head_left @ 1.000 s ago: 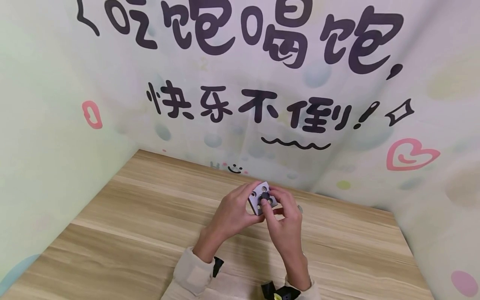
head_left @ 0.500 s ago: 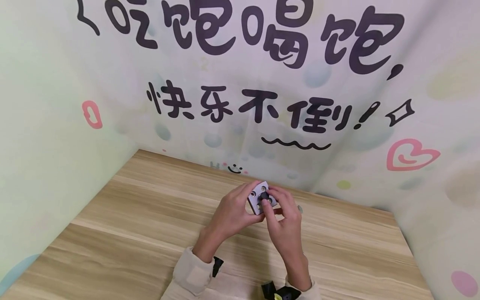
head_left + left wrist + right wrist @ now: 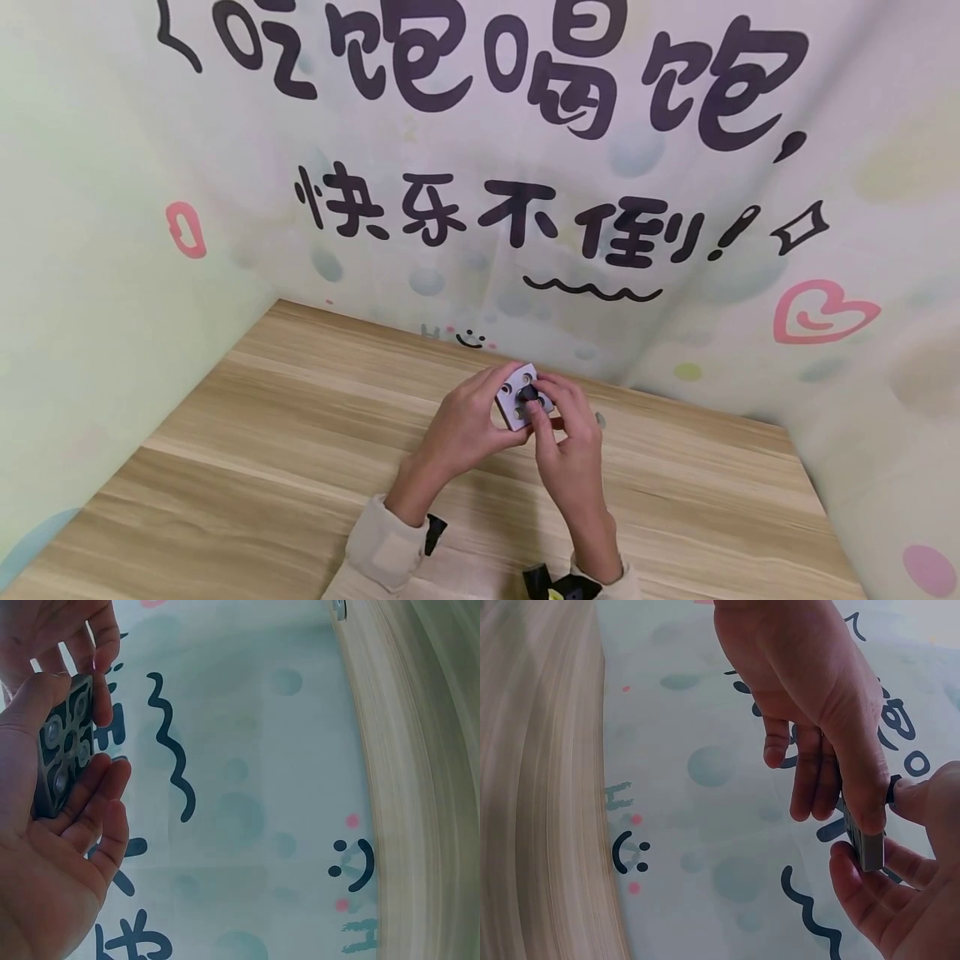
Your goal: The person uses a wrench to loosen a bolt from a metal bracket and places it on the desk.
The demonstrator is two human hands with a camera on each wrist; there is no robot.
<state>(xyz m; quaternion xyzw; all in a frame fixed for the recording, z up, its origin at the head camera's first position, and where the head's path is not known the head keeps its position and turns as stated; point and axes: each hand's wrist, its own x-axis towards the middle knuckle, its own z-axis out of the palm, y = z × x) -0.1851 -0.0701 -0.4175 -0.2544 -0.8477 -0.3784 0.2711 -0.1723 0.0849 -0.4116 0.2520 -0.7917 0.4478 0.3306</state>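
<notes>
A small grey square plate with round holes is held above the wooden table near the back wall. My left hand grips it by its edges, thumb below and fingers on top. My right hand pinches a small black knob at the plate's centre. The left wrist view shows the plate face-on between my left hand's thumb and fingers. The right wrist view shows the plate edge-on and the black knob against my right thumb.
A small metal washer lies on the table just right of my hands, also seen in the left wrist view. A printed backdrop walls the table at the back, left and right.
My right hand's fingers have shifted slightly on the black knob. The plate and my left hand stay in the same place.
</notes>
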